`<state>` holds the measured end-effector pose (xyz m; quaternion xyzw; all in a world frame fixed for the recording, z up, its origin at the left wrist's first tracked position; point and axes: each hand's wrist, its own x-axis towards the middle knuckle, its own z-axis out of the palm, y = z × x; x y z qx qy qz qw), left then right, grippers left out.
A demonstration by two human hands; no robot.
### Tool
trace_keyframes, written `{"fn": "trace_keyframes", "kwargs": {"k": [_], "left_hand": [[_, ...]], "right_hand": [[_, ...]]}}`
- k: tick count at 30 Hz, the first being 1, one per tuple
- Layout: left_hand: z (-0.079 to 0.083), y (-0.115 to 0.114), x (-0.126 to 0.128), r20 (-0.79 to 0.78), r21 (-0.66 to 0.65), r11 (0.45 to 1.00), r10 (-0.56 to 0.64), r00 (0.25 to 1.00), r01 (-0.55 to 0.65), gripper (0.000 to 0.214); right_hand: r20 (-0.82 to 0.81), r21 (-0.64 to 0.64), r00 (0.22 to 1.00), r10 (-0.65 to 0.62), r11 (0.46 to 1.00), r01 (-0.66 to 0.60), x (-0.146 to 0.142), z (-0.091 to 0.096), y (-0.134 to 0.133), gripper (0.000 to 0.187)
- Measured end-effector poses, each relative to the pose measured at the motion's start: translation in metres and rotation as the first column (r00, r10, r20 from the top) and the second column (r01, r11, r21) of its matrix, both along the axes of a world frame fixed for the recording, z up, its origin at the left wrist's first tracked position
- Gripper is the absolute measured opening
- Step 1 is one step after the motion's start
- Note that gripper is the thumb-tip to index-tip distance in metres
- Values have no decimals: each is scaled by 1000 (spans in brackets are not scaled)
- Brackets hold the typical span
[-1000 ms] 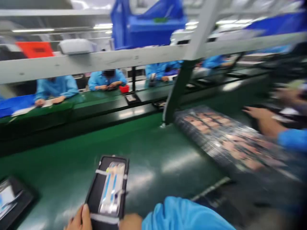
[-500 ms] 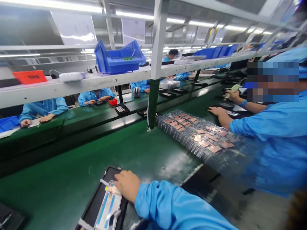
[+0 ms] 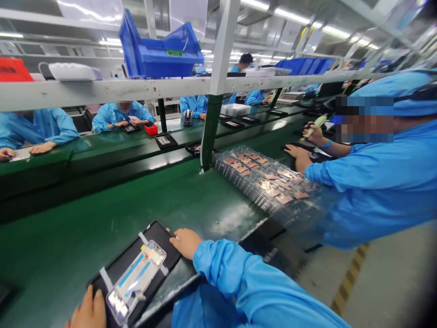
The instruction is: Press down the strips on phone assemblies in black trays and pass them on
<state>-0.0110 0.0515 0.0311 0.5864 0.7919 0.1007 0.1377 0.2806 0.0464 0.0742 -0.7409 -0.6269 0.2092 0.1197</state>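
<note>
A black tray (image 3: 150,234) lies aslant at the near edge of the green bench. Pale straps on the tray frame a phone housing (image 3: 143,269) with blue strips and a yellow tab at its upper end. My right hand (image 3: 187,243) is closed on the tray's far right corner. At the near left corner, my left hand (image 3: 88,310) has its fingers against the tray's edge, gripping it; part of this hand is cut off by the frame.
Right of me, a co-worker in blue (image 3: 368,182) holds a light-green tool (image 3: 316,126). Between us stand stacked clear trays (image 3: 269,180) of copper-coloured pieces. A post (image 3: 212,123) rises from the bench (image 3: 136,200), under a shelf with a blue bin (image 3: 164,57).
My left hand has come into view at the tray's near corner. My right hand has shifted from over the phone housing to the tray's corner. The camera view has tilted down.
</note>
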Motion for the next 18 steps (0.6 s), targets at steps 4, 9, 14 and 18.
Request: {"fn": "trace_keyframes", "kwargs": {"k": [4, 9, 14, 18], "left_hand": [[24, -3, 14, 115, 21, 1000, 6, 993, -8, 54], [14, -34, 16, 229, 149, 989, -28, 973, -7, 48], [3, -60, 12, 185, 184, 983, -25, 982, -10, 40], [3, -65, 11, 154, 225, 973, -87, 984, 51, 42]], "right_hand": [[-24, -47, 995, 100, 994, -101, 10, 6, -16, 37], [1, 44, 993, 121, 992, -121, 12, 10, -21, 38], [19, -3, 896, 443, 896, -443, -8, 22, -35, 30], [58, -37, 785, 616, 787, -615, -20, 23, -50, 30]]}}
